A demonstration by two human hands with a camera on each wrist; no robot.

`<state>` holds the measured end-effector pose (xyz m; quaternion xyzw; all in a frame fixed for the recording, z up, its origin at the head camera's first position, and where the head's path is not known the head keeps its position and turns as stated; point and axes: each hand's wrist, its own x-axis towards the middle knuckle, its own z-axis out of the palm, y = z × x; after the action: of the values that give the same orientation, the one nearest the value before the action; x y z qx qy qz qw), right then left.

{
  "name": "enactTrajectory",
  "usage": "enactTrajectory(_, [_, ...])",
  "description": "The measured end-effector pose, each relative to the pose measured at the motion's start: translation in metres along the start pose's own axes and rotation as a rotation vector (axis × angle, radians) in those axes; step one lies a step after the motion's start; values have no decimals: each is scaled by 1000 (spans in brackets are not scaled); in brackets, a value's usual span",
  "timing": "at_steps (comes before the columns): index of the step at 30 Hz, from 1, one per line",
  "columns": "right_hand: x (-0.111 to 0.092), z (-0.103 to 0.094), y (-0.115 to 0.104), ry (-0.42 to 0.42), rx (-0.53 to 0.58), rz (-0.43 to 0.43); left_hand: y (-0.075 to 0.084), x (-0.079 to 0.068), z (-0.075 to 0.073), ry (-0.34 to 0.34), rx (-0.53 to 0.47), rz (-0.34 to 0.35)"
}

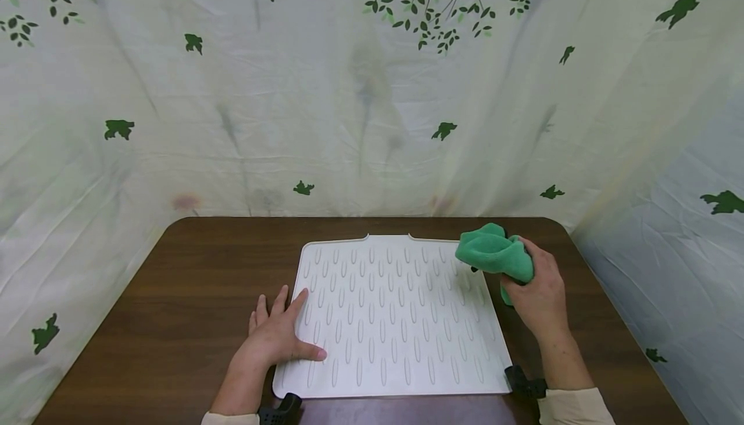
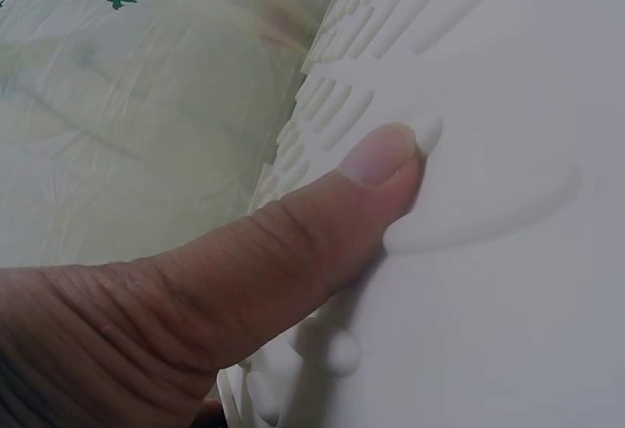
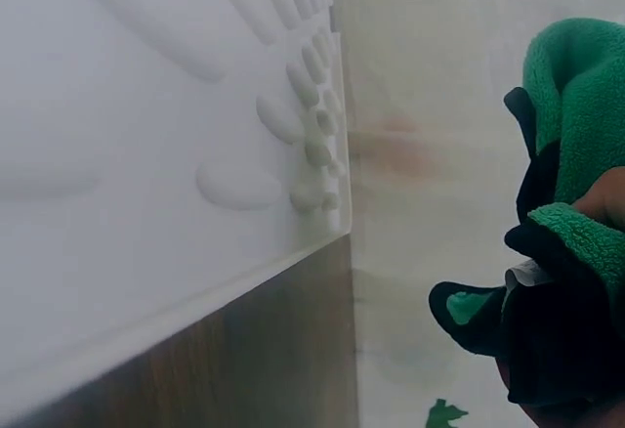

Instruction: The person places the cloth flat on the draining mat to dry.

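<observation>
A white board with rows of raised oval ridges (image 1: pixel 401 321) lies on the dark wooden table. My left hand (image 1: pixel 279 338) rests on its left edge, fingers spread and straight, thumb lying on the ridged surface. Close up in the left wrist view, the thumb (image 2: pixel 312 218) touches the board beside a ridge. Over the board's far right corner, my right hand (image 1: pixel 540 286) grips a bunched green cloth (image 1: pixel 494 254). In the right wrist view, the cloth (image 3: pixel 591 106) shows a fluffy green side, black parts and a small pale tag; most of the fingers are hidden.
The brown table (image 1: pixel 192 296) extends on both sides of the board. Behind it hangs a pale curtain (image 1: pixel 349 121) with green leaf prints. A black wrist strap device (image 1: pixel 526 383) sits by the board's near right corner.
</observation>
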<state>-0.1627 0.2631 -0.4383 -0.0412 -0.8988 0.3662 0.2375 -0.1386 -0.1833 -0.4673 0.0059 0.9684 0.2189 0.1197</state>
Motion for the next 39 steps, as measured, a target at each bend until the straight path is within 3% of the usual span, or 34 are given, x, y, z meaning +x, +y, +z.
enactTrajectory(17, [-5, 12, -3, -48, -29, -41, 2, 0, 1, -6, -3, 2])
enactTrajectory(39, [-5, 13, -4, -25, -25, -67, 2, -1, -1, 0, -10, 11])
